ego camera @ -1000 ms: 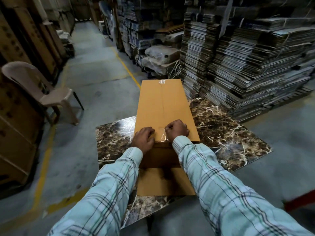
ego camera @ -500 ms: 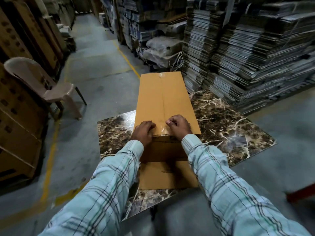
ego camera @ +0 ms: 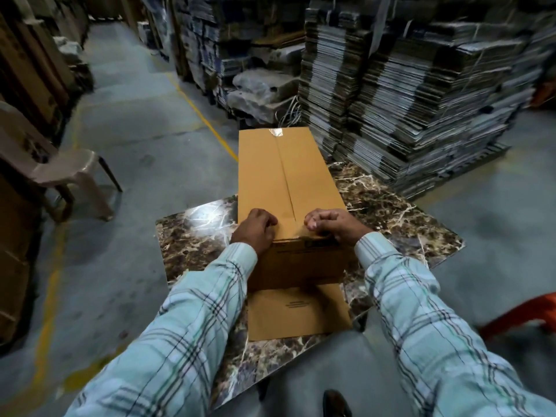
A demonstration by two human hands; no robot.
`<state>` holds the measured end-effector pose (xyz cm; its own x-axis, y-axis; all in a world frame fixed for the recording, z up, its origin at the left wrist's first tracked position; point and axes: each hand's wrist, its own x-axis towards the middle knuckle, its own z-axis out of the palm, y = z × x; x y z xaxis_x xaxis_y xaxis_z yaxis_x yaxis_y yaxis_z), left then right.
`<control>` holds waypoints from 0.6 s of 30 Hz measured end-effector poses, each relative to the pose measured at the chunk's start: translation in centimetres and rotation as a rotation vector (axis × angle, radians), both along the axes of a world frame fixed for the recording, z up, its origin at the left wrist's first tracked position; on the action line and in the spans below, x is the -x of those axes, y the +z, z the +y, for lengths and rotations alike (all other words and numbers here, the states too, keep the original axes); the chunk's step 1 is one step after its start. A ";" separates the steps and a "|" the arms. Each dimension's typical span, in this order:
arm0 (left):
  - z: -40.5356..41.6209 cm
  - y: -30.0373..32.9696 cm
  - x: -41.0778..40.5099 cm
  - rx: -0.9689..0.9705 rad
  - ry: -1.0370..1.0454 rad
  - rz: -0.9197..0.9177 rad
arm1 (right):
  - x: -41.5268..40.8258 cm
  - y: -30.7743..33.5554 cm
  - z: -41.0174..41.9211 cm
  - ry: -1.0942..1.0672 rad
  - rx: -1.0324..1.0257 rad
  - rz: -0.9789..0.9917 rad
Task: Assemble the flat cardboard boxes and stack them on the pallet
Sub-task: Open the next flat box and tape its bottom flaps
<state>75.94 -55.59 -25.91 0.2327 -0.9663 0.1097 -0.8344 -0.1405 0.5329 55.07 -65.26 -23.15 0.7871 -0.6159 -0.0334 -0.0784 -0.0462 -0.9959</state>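
Tall stacks of flat cardboard [ego camera: 421,94] are seen at the right rear on a pallet [ego camera: 469,164], with further stacks behind along the aisle. A marble-patterned counter [ego camera: 198,242] is set in the foreground on the grey floor [ego camera: 144,121]. An assembled cardboard box [ego camera: 282,176] is laid lengthwise on the counter, its far end reaching past the counter's rear edge, its top flaps met along a centre seam and a strip of clear tape [ego camera: 275,132] seen at the far end. A plastic chair [ego camera: 60,167] is placed at the left, well apart from the counter. At the box's near top edge, the left hand [ego camera: 255,230] and the right hand [ego camera: 331,225] are pressed on either side of the seam, both with fingers curled; whether anything is pinched cannot be told.
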 end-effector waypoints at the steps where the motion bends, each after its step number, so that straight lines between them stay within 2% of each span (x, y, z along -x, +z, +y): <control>1: -0.1 -0.1 0.0 0.002 0.012 -0.002 | 0.1 0.0 -0.1 0.014 -0.007 0.012; 15: -0.1 -0.2 0.0 0.010 0.049 -0.022 | 0.7 0.1 -0.6 0.214 -0.019 0.003; 18: 0.0 -0.2 0.1 0.017 0.057 -0.016 | 0.8 -0.3 -1.2 0.194 -0.112 -0.065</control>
